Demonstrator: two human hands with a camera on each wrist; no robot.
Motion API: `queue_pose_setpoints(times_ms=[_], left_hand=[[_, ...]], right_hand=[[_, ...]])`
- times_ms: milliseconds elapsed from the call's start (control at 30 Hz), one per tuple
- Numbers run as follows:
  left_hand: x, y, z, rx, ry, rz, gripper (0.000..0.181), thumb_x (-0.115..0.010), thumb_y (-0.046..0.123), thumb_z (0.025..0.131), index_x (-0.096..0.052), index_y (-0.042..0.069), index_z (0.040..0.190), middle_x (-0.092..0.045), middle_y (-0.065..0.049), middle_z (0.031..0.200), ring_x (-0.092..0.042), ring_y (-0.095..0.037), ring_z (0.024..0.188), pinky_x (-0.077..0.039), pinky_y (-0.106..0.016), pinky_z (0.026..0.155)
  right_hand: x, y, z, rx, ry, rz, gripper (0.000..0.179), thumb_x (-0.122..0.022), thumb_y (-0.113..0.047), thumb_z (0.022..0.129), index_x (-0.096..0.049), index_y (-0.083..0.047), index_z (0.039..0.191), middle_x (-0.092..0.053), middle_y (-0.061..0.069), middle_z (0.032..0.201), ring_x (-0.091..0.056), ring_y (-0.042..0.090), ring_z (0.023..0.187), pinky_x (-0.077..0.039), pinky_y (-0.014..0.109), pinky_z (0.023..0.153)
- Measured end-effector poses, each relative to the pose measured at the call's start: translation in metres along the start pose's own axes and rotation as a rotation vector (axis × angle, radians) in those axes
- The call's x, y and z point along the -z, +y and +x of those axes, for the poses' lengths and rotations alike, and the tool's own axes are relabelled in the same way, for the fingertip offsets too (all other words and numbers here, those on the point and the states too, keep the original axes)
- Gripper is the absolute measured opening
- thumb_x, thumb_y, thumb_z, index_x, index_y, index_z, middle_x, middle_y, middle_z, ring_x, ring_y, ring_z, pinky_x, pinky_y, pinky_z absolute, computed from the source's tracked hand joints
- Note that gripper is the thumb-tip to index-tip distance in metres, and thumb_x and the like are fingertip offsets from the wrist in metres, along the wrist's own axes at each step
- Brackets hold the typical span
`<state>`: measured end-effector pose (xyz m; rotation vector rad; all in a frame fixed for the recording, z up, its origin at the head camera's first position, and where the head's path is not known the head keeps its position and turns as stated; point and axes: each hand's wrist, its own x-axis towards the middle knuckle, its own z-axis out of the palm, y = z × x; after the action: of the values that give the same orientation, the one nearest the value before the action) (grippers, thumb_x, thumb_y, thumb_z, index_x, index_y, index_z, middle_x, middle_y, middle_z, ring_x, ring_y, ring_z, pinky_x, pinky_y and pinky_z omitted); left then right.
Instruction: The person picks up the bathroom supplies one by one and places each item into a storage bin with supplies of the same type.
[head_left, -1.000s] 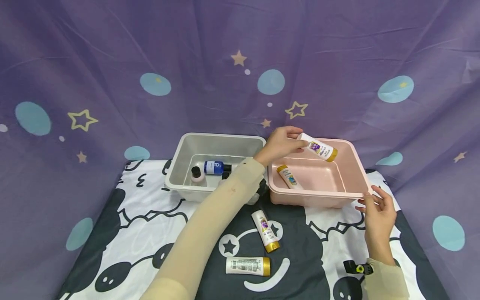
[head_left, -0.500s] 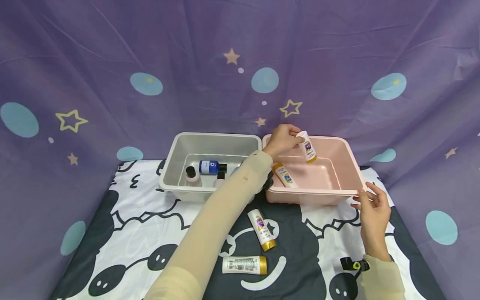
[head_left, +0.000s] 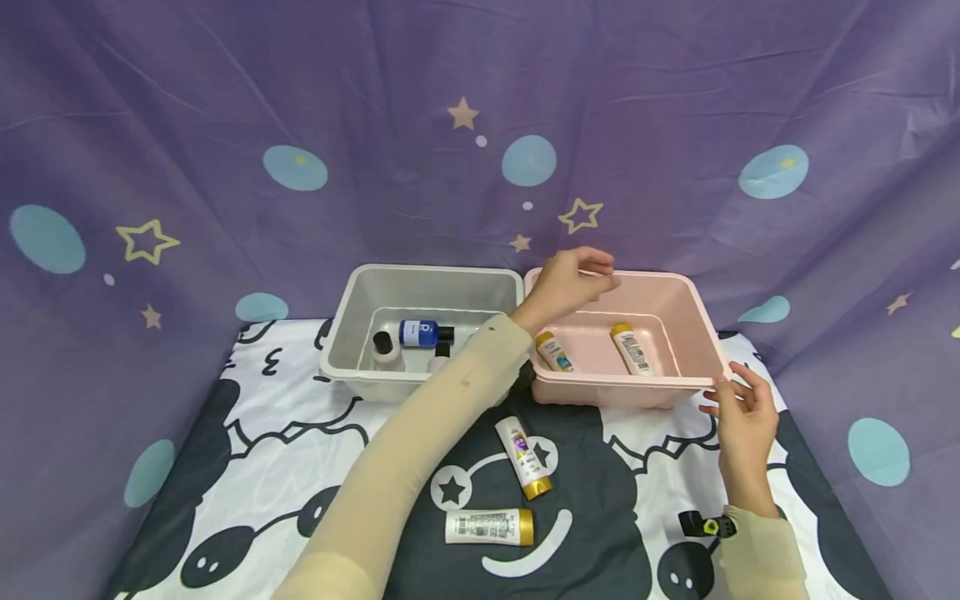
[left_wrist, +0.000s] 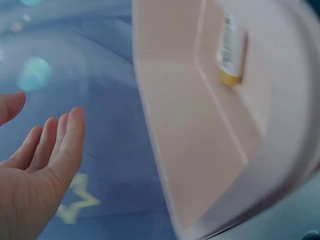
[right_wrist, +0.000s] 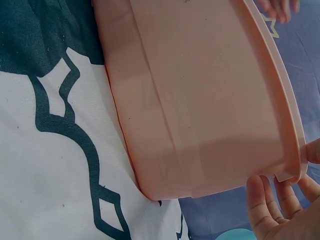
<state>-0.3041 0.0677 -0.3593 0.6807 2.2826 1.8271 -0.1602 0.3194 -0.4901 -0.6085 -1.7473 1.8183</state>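
My left hand (head_left: 572,285) is over the back left part of the pink bin (head_left: 645,393), fingers extended and holding nothing; the left wrist view shows the palm and loose fingers (left_wrist: 75,132). Below it, a white tube with a gold cap (head_left: 632,350) lies on the bin's floor, and another such tube (head_left: 555,353) lies by the left wall, partly hidden by the front rim. My right hand (head_left: 746,437) grips the bin's front right corner, with the thumb (right_wrist: 314,151) above the rim and the fingers under it.
Left of the pink bin stands a grey bin (head_left: 375,379) holding a blue bottle (head_left: 418,333) and pale bottles with black caps (head_left: 386,350). Two more tubes lie on the patterned cloth in front, one slanted (head_left: 522,457) and one sideways (head_left: 487,527). A purple curtain (head_left: 405,167) hangs behind.
My left hand has let go of the tube, which dropped from above the pink bin onto its floor. My right hand keeps its grip on the bin's corner.
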Motion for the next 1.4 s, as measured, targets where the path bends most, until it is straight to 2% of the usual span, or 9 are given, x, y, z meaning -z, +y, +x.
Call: queue_pose_setpoints(times_ms=[167, 267, 400, 500, 633, 833, 1067, 1267, 1400], left_hand=[[0.015, 0.019, -0.050, -0.167, -0.064, 0.049, 0.033, -0.074, 0.009, 0.091, -0.068, -0.001, 0.121, -0.071, -0.008, 0.110, -0.067, -0.010, 0.095, -0.052, -0.021, 0.084], [0.027, 0.024, -0.083, -0.195, -0.079, 0.020, 0.032, -0.074, 0.007, 0.091, -0.067, -0.001, 0.121, -0.071, -0.009, 0.111, -0.068, -0.012, 0.097, -0.053, -0.026, 0.085], [0.044, 0.020, -0.126, -0.142, -0.086, -0.014, 0.033, -0.075, 0.012, 0.092, -0.068, 0.004, 0.123, -0.071, -0.004, 0.113, -0.068, -0.012, 0.098, -0.055, -0.031, 0.084], [0.053, 0.010, -0.155, -0.104, -0.088, -0.042, 0.034, -0.074, 0.014, 0.092, -0.067, 0.004, 0.124, -0.070, -0.005, 0.115, -0.067, -0.015, 0.101, -0.055, -0.032, 0.086], [0.059, -0.010, -0.190, -0.057, -0.080, -0.080, 0.036, -0.074, 0.014, 0.093, -0.065, 0.002, 0.126, -0.068, -0.011, 0.118, -0.066, -0.020, 0.106, -0.054, -0.033, 0.089], [0.062, -0.044, -0.239, 0.044, -0.069, -0.099, 0.035, -0.074, 0.014, 0.093, -0.065, 0.005, 0.126, -0.068, -0.009, 0.119, -0.066, -0.025, 0.108, -0.054, -0.033, 0.089], [0.062, -0.079, -0.275, 0.169, -0.055, -0.039, 0.034, -0.074, 0.021, 0.093, -0.067, 0.011, 0.125, -0.068, -0.002, 0.117, -0.065, -0.027, 0.109, -0.054, -0.030, 0.088], [0.058, -0.102, -0.293, 0.192, -0.082, 0.026, 0.032, -0.074, 0.017, 0.093, -0.067, 0.008, 0.123, -0.068, -0.010, 0.117, -0.065, -0.033, 0.108, -0.055, -0.030, 0.086], [0.056, -0.116, -0.302, 0.198, -0.119, 0.088, 0.035, -0.074, 0.014, 0.092, -0.066, 0.003, 0.125, -0.067, -0.014, 0.118, -0.065, -0.031, 0.106, -0.055, -0.032, 0.087]], right_hand=[[-0.002, 0.000, -0.001, 0.015, -0.005, 0.006, 0.037, -0.068, -0.012, 0.096, -0.060, -0.007, 0.133, -0.067, 0.001, 0.099, -0.069, 0.012, 0.074, -0.055, 0.020, 0.056], [-0.001, 0.000, -0.002, 0.016, -0.007, 0.015, 0.036, -0.068, -0.013, 0.096, -0.061, -0.009, 0.132, -0.067, 0.001, 0.099, -0.069, 0.012, 0.075, -0.055, 0.019, 0.057], [0.000, 0.000, -0.003, 0.012, -0.010, 0.037, 0.035, -0.068, -0.011, 0.096, -0.061, -0.010, 0.131, -0.067, 0.002, 0.099, -0.069, 0.012, 0.074, -0.055, 0.020, 0.056], [0.002, 0.000, -0.003, 0.023, -0.006, 0.035, 0.035, -0.067, -0.010, 0.097, -0.061, -0.009, 0.131, -0.068, 0.001, 0.097, -0.069, 0.010, 0.072, -0.054, 0.019, 0.056], [0.002, -0.001, -0.002, 0.021, -0.002, 0.038, 0.035, -0.066, -0.010, 0.097, -0.061, -0.009, 0.132, -0.067, -0.001, 0.096, -0.069, 0.009, 0.071, -0.054, 0.018, 0.056], [0.001, 0.001, -0.003, 0.002, -0.010, 0.047, 0.036, -0.066, -0.010, 0.097, -0.060, -0.009, 0.132, -0.068, -0.002, 0.095, -0.069, 0.008, 0.068, -0.054, 0.019, 0.055], [0.002, 0.004, -0.003, 0.023, -0.012, 0.085, 0.037, -0.067, -0.008, 0.096, -0.060, -0.007, 0.132, -0.068, 0.000, 0.095, -0.069, 0.009, 0.065, -0.055, 0.020, 0.055], [0.000, 0.004, -0.004, 0.017, -0.013, 0.067, 0.037, -0.065, -0.009, 0.097, -0.060, -0.009, 0.133, -0.067, 0.000, 0.095, -0.069, 0.009, 0.064, -0.055, 0.020, 0.055], [-0.001, 0.004, -0.004, 0.019, -0.010, 0.066, 0.036, -0.065, -0.008, 0.097, -0.060, -0.009, 0.133, -0.067, 0.000, 0.095, -0.069, 0.009, 0.064, -0.055, 0.020, 0.055]])
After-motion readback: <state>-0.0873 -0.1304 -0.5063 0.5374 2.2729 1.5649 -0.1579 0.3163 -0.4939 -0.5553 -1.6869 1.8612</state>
